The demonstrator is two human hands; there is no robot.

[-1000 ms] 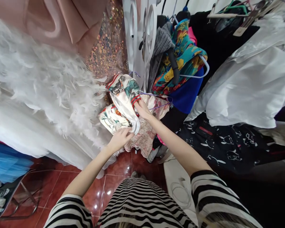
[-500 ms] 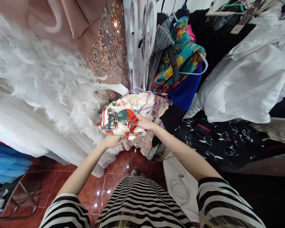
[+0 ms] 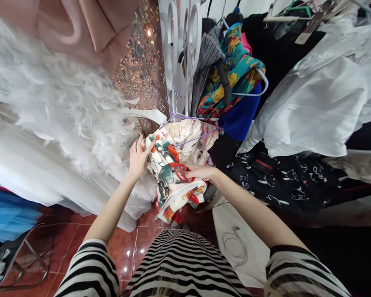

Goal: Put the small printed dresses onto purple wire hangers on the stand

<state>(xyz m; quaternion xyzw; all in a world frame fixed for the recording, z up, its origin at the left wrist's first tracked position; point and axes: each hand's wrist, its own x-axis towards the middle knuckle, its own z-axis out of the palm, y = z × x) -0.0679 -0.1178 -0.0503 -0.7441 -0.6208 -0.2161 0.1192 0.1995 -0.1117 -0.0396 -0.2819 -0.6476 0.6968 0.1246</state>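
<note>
A white garment (image 3: 165, 169) with a green, orange and black print and red trim hangs at the middle, partly over a purple wire hanger (image 3: 185, 143). My left hand (image 3: 138, 159) grips its upper left edge near the hanger's end, thumb on the cloth. Lower down, my right hand (image 3: 200, 172) has hold of the red-trimmed edge, its fingertips partly hidden by the fabric. Behind the print lies a pale pink floral garment (image 3: 200, 142), also by the purple hanger.
White feathered dress (image 3: 64, 103) fills the left; a sequined fabric (image 3: 139, 57) hangs beyond. White scrolled stand (image 3: 173, 53) rises ahead. To the right hang a colourful floral garment (image 3: 225, 88) and white satin (image 3: 315, 107). A coiled cable (image 3: 235, 247) lies on a white surface below.
My left hand has moved up from beneath the printed garment to its upper left edge. The garment, bunched before, now spreads lower, and my right hand has shifted slightly down with its edge.
</note>
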